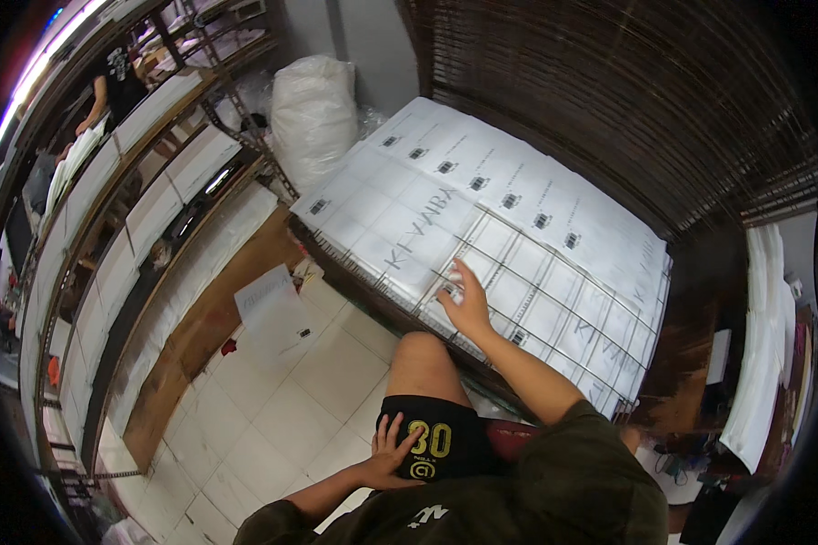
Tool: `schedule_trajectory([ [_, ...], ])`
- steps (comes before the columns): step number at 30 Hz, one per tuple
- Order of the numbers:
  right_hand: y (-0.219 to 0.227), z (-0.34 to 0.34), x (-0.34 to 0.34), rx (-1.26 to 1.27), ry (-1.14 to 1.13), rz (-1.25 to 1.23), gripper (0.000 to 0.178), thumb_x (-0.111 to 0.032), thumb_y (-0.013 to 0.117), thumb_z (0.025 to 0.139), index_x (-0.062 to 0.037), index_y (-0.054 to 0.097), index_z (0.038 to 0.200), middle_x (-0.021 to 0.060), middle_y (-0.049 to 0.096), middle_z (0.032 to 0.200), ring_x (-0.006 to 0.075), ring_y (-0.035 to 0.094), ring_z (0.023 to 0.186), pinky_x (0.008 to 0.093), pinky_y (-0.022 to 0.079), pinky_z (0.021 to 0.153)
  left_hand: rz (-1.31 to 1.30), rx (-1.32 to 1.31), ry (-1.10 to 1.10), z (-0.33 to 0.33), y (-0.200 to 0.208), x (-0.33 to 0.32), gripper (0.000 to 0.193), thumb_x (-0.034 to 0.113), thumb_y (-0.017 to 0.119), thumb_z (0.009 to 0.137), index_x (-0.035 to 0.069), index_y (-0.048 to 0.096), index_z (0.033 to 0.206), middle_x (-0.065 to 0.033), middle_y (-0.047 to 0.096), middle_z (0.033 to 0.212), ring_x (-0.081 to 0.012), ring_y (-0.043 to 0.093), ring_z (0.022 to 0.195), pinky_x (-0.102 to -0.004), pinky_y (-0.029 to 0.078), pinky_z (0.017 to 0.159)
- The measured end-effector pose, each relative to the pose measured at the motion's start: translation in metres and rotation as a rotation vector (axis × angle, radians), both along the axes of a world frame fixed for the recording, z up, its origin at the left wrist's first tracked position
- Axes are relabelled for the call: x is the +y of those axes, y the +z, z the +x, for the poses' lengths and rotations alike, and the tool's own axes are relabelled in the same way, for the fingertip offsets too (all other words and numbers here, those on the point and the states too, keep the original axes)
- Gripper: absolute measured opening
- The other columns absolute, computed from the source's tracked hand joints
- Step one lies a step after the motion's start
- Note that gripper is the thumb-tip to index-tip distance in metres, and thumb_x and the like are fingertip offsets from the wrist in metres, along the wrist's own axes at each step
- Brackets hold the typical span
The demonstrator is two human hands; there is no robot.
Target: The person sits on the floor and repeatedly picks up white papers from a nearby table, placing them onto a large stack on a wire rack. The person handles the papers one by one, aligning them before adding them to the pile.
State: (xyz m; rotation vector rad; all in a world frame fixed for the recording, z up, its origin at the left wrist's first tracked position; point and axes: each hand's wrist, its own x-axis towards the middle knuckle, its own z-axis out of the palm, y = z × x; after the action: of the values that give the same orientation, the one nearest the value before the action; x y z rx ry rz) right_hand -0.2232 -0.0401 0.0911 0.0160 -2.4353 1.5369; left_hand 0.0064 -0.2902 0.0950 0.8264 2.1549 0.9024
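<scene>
My right hand [465,302] is over the near edge of a wire rack [529,311], its finger and thumb apart with nothing visible between them. Whether a fingertip touches the wire I cannot tell. Beneath and around the grid lie large white printed sheets [373,202], with small dark marks along them and big lettering. A further row of white sheets [554,186] covers the far side. Resting on the dark shorts [463,427], on my thigh, is my left hand [386,459], fingers spread, holding nothing.
Raised wire racks [627,82] stand behind the sheets. Shelves [168,218] stacked with white sheets curve along the left, with a person [118,82] beyond. A plastic-wrapped white bundle [314,118] stands at the back. One loose sheet [277,313] lies on the tiled floor [245,427].
</scene>
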Motion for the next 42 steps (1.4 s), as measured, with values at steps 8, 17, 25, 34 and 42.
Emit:
schedule_trajectory([
  [8, 0.023, 0.196, 0.142, -0.094, 0.169, 0.17, 0.039, -0.011, 0.063, 0.081, -0.0067, 0.058, 0.119, 0.011, 0.065, 0.086, 0.0229, 0.065, 0.077, 0.0314, 0.05, 0.071, -0.203, -0.012, -0.229, -0.01, 0.004, 0.003, 0.117, 0.066, 0.064, 0.071, 0.015, -0.009, 0.147, -0.0376, -0.026, 0.14, -0.0613, -0.027, 0.124, -0.0661, 0.004, 0.103],
  [17, 0.017, 0.396, 0.24, -0.061, -0.548, 0.395, 0.048, -0.01, 0.064, 0.078, -0.0022, 0.052, 0.124, 0.0151, 0.064, 0.088, 0.0291, 0.063, 0.079, 0.038, 0.049, 0.071, -0.679, 0.202, -0.927, -0.086, 0.113, 0.078, 0.094, 0.065, 0.056, 0.078, 0.015, 0.016, 0.147, -0.0289, 0.024, 0.145, -0.0395, 0.039, 0.129, -0.0554, 0.031, 0.101],
  [25, 0.03, 0.489, 0.227, -0.197, -0.37, 0.525, 0.071, -0.04, 0.066, 0.077, -0.0018, 0.043, 0.132, 0.0218, 0.052, 0.12, 0.0375, 0.045, 0.117, 0.0489, 0.029, 0.1, -0.065, 0.208, -0.781, -0.095, 0.18, 0.234, 0.08, 0.055, 0.059, 0.083, 0.01, 0.03, 0.143, -0.0132, 0.062, 0.11, -0.0278, 0.063, 0.092, -0.0365, 0.047, 0.078],
  [34, 0.012, 0.502, 0.226, -0.148, -0.342, 0.524, 0.049, -0.042, 0.059, 0.081, -0.0112, 0.059, 0.119, 0.0127, 0.052, 0.128, 0.0311, 0.04, 0.127, 0.0505, 0.021, 0.107, 0.14, 0.475, -0.59, 0.007, -0.137, 0.219, 0.086, 0.07, 0.047, 0.081, 0.011, 0.034, 0.142, -0.015, 0.065, 0.1, -0.0314, 0.062, 0.097, -0.0399, 0.049, 0.079],
  [42, 0.014, 0.502, 0.226, -0.146, -0.364, 0.522, 0.045, -0.039, 0.057, 0.083, -0.0116, 0.059, 0.118, 0.0111, 0.052, 0.129, 0.029, 0.041, 0.127, 0.0495, 0.021, 0.107, -0.257, -0.059, -0.805, 0.013, -0.001, 0.271, 0.075, 0.069, 0.048, 0.08, 0.012, 0.049, 0.128, -0.0148, 0.065, 0.094, -0.0287, 0.064, 0.091, -0.043, 0.031, 0.107],
])
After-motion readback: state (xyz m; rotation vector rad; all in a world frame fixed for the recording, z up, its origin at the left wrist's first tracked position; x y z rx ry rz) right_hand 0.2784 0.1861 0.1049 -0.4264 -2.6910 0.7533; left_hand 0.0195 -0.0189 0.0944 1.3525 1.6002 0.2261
